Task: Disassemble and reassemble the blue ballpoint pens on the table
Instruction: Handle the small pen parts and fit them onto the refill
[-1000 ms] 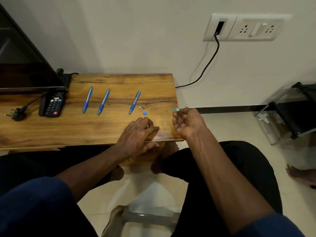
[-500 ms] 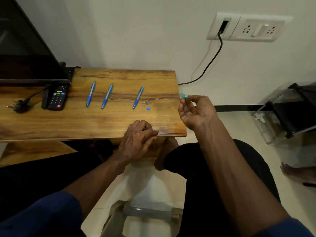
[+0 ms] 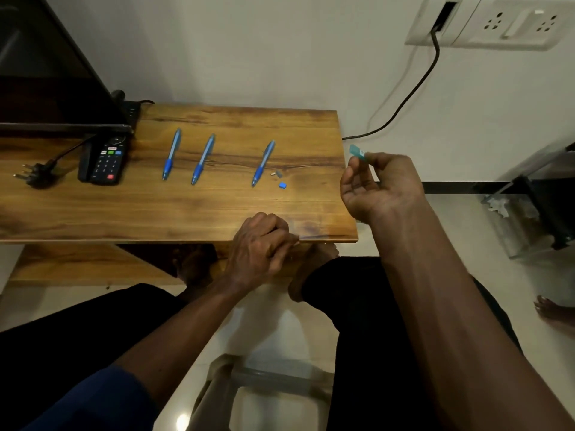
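Observation:
Three blue ballpoint pens lie side by side on the wooden table [image 3: 93, 213]: a left pen [image 3: 171, 154], a middle pen [image 3: 203, 158] and a right pen [image 3: 263, 163]. Beside the right pen sit two tiny grey pieces [image 3: 277, 174] and a small blue piece [image 3: 282, 185]. My right hand [image 3: 379, 188] is raised just past the table's right edge and pinches a small teal pen part [image 3: 356, 150] at its fingertips. My left hand [image 3: 264, 244] rests at the front edge, fingers curled around a faint, clear bluish pen barrel [image 3: 300, 235], mostly hidden.
A black remote [image 3: 104, 163] and a loose plug [image 3: 34, 175] lie at the table's left, below a dark screen [image 3: 46, 88]. A black cable [image 3: 413, 88] runs from the wall socket. A glass stand [image 3: 529, 206] is on the floor at right.
My right hand has risen and moved right, off the table's edge, still pinching the teal part. My left hand slid back to the front edge and its fingers curled.

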Tool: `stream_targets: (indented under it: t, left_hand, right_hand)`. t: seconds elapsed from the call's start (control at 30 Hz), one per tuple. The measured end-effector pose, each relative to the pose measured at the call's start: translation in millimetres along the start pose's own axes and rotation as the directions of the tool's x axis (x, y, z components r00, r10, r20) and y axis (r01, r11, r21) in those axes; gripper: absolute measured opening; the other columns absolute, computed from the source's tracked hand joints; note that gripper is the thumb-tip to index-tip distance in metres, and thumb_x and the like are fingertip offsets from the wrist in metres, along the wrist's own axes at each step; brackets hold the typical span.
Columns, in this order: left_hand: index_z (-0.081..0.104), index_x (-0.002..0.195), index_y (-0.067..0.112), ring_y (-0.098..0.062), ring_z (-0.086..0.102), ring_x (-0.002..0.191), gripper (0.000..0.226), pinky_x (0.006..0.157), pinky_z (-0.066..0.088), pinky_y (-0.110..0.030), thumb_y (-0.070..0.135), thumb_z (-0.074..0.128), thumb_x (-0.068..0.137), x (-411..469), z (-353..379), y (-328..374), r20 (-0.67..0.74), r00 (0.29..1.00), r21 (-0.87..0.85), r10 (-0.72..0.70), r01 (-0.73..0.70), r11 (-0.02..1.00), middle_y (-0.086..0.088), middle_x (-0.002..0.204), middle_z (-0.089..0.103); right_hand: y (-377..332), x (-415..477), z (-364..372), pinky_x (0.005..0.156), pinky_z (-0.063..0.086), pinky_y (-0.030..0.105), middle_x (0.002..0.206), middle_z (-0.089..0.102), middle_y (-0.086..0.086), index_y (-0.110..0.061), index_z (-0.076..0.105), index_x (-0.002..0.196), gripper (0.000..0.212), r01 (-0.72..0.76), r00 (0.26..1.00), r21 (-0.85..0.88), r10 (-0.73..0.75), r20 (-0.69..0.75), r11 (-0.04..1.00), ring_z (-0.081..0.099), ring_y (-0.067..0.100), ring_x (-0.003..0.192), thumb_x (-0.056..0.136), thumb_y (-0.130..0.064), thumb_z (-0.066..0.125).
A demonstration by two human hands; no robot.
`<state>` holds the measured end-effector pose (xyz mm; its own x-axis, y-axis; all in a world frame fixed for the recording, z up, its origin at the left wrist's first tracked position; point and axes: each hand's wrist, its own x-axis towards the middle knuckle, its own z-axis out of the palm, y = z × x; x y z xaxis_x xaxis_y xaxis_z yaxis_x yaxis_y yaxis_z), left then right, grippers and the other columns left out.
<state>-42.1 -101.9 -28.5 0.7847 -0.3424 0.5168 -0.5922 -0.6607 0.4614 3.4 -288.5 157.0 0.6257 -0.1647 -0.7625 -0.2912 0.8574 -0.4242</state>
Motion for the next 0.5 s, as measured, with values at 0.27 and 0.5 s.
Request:
stream_targets:
  t: [0.27,0.5]
  left_hand:
    - [0.078,0.098,0.008,-0.025,0.060,0.086,0.009,0.075,0.049,-0.042,0.015,0.074,0.095,0.4,-1.5,-2.2,0.005,0.999,0.003,0.036,-0.036,0.999,-0.007,0.093,0.065]
    - [0.074,0.099,0.005,-0.029,0.058,0.081,0.013,0.069,0.048,-0.046,0.018,0.070,0.099,1.9,-0.8,-1.3,0.052,0.997,0.105,0.060,-0.065,0.992,-0.013,0.093,0.062]
  right_hand:
    - [-1.7,-11.0,16.1,0.070,0.053,0.021,0.075,0.066,0.008,-0.002,0.065,0.084,0.011,0.029,0.997,-0.008,-0.029,0.069,1.000,0.065,0.013,0.069,0.093,-0.005,0.060]
    - [1.7,-9.5,22.7,0.064,0.051,0.022,0.080,0.066,0.007,-0.004,0.064,0.084,0.011,0.033,0.995,-0.043,-0.029,0.091,0.999,0.064,0.013,0.068,0.093,-0.004,0.058]
